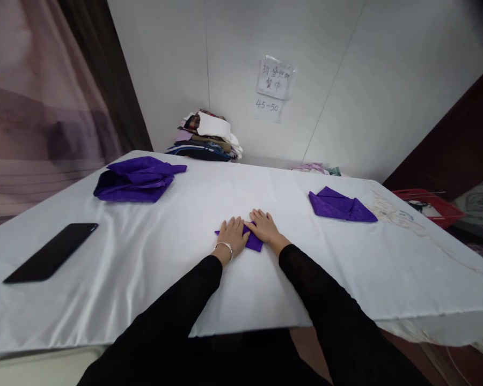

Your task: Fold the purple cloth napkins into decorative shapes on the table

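A small folded purple napkin [254, 242] lies on the white tablecloth in front of me, mostly covered by my hands. My left hand [232, 236], with a silver bracelet at the wrist, rests flat on its left part, fingers stretched out. From the right, my right hand [264, 226] presses down on the upper part with its fingers extended. The two thumbs come close together over the cloth. Off to the right sits another folded purple napkin [342, 206] with pointed ends. At the far left is a loose heap of purple napkins [140, 179].
A black tablet or phone [52, 253] lies on the left of the white-covered table [161, 279]. Behind the table's far edge, stacked clothes [209, 138] stand against the wall under a handwritten paper sign [276, 78]. A red basket [430, 206] is beyond the right edge.
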`<state>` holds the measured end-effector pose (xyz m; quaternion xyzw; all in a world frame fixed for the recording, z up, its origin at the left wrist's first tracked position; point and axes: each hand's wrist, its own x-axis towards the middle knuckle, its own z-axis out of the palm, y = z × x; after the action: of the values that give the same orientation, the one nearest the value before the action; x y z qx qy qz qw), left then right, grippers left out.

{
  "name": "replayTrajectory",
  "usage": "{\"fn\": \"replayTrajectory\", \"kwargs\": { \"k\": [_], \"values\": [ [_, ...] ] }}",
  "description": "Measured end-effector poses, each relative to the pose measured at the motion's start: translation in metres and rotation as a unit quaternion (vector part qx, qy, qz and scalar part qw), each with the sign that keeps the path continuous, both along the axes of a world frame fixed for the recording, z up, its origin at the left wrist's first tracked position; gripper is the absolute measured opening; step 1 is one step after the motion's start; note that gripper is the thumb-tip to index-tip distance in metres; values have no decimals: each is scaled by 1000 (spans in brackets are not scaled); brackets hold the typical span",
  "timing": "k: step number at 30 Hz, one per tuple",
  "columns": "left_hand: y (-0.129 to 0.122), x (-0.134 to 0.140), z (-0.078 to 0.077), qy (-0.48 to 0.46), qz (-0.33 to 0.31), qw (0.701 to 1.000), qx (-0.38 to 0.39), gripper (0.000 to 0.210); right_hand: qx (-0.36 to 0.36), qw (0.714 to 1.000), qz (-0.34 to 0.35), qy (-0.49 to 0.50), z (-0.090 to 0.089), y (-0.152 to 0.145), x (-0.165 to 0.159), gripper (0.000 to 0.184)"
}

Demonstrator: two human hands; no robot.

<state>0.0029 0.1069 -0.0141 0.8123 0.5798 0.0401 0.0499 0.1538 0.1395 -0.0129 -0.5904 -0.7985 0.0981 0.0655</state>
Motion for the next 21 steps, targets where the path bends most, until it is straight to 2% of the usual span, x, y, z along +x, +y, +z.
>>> {"fn": "replayTrajectory", "kwargs": {
  "k": [5, 10, 16, 21],
  "values": [
    [-1, -1, 0, -7, 0, 1000, -1, 60, -20, 999, -35, -20, 2, 11, 8, 69],
    [-7, -13, -1, -15, 30, 999, -7, 65, -22, 998, -44, -32, 0, 14, 8, 69],
    [-16, -44, -5, -23, 62, 998, -17, 67, -21, 998, -40, -38, -1, 12, 9, 67],
    [-24, -81, -4, -17, 106, 994, -27, 65, -24, 998, -36, -41, 0, 11, 10, 64]
  ]
}}
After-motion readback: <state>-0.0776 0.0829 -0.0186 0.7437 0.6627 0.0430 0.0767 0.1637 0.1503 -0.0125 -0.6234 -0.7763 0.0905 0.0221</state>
